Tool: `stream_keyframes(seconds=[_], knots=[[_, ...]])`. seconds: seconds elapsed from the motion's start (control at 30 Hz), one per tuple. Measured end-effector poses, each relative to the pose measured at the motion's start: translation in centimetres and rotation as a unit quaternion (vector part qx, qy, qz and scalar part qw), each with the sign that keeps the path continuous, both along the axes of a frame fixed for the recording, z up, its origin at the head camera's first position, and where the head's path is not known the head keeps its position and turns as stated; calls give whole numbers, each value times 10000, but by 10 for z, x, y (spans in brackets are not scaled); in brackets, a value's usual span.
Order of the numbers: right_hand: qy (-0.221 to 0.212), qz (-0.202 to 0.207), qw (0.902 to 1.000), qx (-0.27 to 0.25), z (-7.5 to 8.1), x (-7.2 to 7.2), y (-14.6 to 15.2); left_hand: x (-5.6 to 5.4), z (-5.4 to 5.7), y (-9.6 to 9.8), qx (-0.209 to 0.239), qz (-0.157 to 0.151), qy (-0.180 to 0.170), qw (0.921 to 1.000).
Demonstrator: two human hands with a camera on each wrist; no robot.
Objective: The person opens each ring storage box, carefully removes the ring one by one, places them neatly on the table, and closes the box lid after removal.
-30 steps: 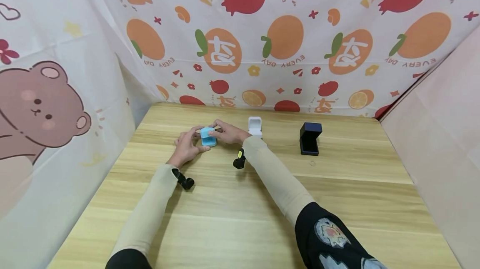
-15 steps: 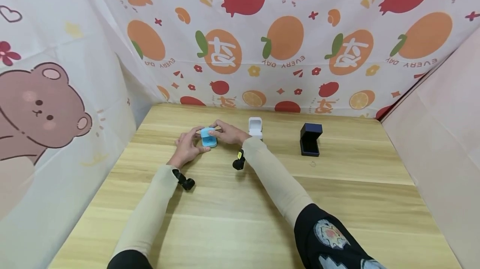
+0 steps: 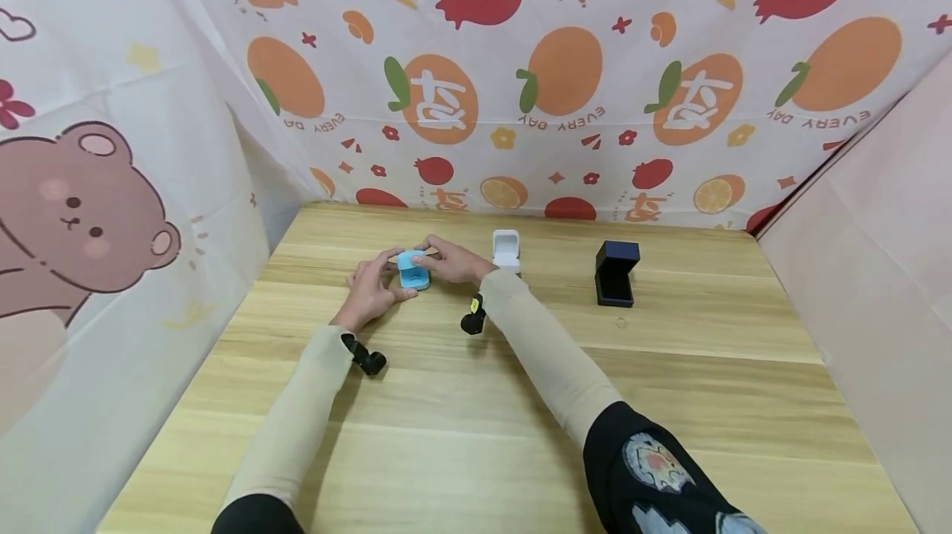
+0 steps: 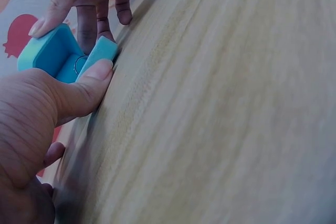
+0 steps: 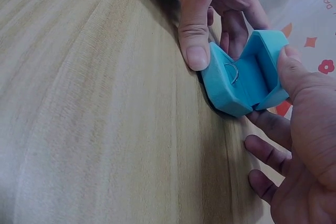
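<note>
A light-blue ring box (image 3: 413,278) stands on the table with its lid raised. A thin silver ring (image 5: 236,71) sits upright in its base. My left hand (image 3: 368,294) holds the base, thumb at the front edge, other fingers behind it. In the right wrist view, the right thumb (image 5: 294,66) lies on the lid and a finger reaches behind the box. My right hand (image 3: 455,263) pinches the lid from the right side; its remaining fingers are spread near the tabletop.
A white ring box (image 3: 506,246) stands open behind my right wrist. Further right is an open navy ring box (image 3: 616,274), with a small, faint ring (image 3: 621,323) on the wooden table (image 3: 476,435) in front of it. A fruit-print cloth (image 3: 558,137) hangs along the back edge.
</note>
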State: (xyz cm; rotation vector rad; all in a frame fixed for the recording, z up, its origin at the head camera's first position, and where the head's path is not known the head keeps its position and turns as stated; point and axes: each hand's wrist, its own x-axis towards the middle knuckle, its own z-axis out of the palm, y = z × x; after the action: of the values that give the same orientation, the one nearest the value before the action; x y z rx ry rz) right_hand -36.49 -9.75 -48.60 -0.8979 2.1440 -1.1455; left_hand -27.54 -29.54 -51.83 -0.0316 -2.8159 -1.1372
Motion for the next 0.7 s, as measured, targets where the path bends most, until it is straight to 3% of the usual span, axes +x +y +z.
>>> stream_keyframes(seconds=[0.23, 0.7], knots=[[-21, -10, 10000, 81, 1, 2, -1, 4, 3, 1, 46, 19, -23, 10000], [74, -70, 9999, -19, -5, 1, 0, 4, -2, 0, 50, 34, 22, 10000]])
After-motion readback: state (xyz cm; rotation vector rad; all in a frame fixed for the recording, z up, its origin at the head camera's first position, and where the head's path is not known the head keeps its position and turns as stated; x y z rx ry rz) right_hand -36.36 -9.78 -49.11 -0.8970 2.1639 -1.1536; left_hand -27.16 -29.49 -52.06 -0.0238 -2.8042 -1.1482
